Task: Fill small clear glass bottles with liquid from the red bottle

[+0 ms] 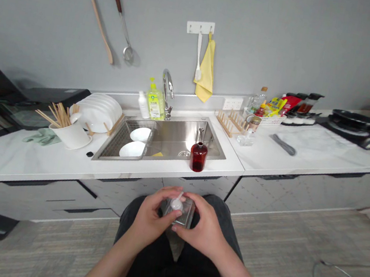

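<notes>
A white top point(177, 204) sits at a clear container point(188, 214) held above the knees point(130, 207), in front of the table point(261, 162); whether it is fastened, and what remains, I cannot tell from here. A red bottle point(198, 158) stands untouched. The left hand point(153, 215) and right hand point(206, 226) grip the container from either side, fingers curled, forearms point(114, 253) angled inward

The container point(186, 216) is between the left hand point(156, 216) and right hand point(206, 220), before the table point(258, 160). On the table, the bottle point(198, 158) stands before the sink point(181, 132); bowls point(133, 149) sit inside, left; plates point(99, 115) stand farther left.
</notes>
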Available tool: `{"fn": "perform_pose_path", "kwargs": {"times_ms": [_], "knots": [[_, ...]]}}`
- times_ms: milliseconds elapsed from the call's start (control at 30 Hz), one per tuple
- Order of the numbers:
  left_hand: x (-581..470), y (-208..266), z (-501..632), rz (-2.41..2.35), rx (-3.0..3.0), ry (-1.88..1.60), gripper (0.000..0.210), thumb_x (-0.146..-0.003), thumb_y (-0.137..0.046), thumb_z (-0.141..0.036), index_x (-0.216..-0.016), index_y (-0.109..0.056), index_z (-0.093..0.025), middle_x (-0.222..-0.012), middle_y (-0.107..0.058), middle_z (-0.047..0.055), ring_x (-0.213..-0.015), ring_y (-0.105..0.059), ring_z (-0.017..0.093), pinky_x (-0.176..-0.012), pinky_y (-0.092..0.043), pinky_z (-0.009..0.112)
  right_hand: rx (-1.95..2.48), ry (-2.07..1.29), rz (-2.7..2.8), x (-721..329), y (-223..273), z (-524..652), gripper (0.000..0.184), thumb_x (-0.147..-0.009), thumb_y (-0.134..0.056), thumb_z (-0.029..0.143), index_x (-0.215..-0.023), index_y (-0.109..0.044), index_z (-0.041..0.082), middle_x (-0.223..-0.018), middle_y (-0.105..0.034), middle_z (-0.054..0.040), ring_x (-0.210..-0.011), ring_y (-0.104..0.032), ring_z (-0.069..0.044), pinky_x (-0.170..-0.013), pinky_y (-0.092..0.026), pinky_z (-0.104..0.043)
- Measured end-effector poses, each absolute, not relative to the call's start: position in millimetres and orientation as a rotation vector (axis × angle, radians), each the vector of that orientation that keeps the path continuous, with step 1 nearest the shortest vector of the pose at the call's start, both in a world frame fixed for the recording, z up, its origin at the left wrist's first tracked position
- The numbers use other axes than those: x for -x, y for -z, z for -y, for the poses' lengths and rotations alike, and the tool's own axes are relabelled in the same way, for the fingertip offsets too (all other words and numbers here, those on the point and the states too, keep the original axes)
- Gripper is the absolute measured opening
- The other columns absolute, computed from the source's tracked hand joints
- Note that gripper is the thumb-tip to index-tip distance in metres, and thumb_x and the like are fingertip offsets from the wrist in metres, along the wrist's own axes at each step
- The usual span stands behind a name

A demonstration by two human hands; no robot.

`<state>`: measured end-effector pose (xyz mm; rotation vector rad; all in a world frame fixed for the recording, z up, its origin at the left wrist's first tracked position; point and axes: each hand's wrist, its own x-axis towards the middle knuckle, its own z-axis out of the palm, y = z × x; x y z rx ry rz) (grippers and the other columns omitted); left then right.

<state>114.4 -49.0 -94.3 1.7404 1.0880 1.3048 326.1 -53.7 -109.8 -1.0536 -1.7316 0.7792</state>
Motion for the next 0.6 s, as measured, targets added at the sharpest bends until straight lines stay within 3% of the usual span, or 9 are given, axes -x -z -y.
{"fn": "perform_pose_path", "kwargs": {"times_ms": [167, 267, 433, 600], "knots": [[-115.0, 113.1, 45.1, -1.065, -1.612, -1.283, 0.041, -0.094, -0.092, -0.048, -0.125, -0.082, -0.023, -0.137, -0.086, 0.016, -0.139, -0.078, 0.037, -0.122, -0.063, 0.059, 1.035, -0.76, 1.786, -327.1, 104.7, 49.5, 0.082, -0.067, -0.1, 0.021, -0.144, -0.071, 0.031, -0.14, -0.082, -0.011, -0.126, -0.081, -0.036, -0.112, -0.066, -0.055], [-108.3, 111.3, 42.7, -1.059, -1.798, -1.196, 0.051, -0.101, -0.085, -0.05, -0.146, -0.075, -0.027, -0.141, -0.084, 0.016, -0.135, -0.08, 0.035, -0.12, -0.064, 0.058, 0.997, -0.85, 1.791, -330.5, 108.5, 43.6, 0.085, -0.067, -0.101, 0.02, -0.145, -0.072, 0.034, -0.144, -0.081, -0.0097, -0.128, -0.081, -0.036, -0.113, -0.066, -0.054], [-81.5, 92.5, 19.3, -1.083, -2.336, -1.181, 0.068, -0.11, -0.071, -0.051, -0.172, -0.048, -0.035, -0.159, -0.073, 0.014, -0.153, -0.066, 0.036, -0.134, -0.047, 0.064, 0.925, -1.068, 1.693, -350.4, 120.8, 30.6, 0.089, -0.071, -0.105, 0.029, -0.152, -0.069, 0.032, -0.147, -0.079, -0.0105, -0.125, -0.083, -0.034, -0.107, -0.07, -0.049], [-42.8, 87.8, -57.5, -1.491, -2.251, -1.307, 0.041, -0.117, -0.052, -0.047, -0.149, -0.065, -0.025, -0.147, -0.076, 0.014, -0.142, -0.07, 0.034, -0.124, -0.054, 0.055, 0.915, -1.157, 1.627, -408.2, 108.9, 20.2, 0.087, -0.075, -0.105, 0.036, -0.153, -0.068, 0.033, -0.146, -0.08, -0.012, -0.128, -0.083, -0.037, -0.109, -0.07, -0.052]]}}
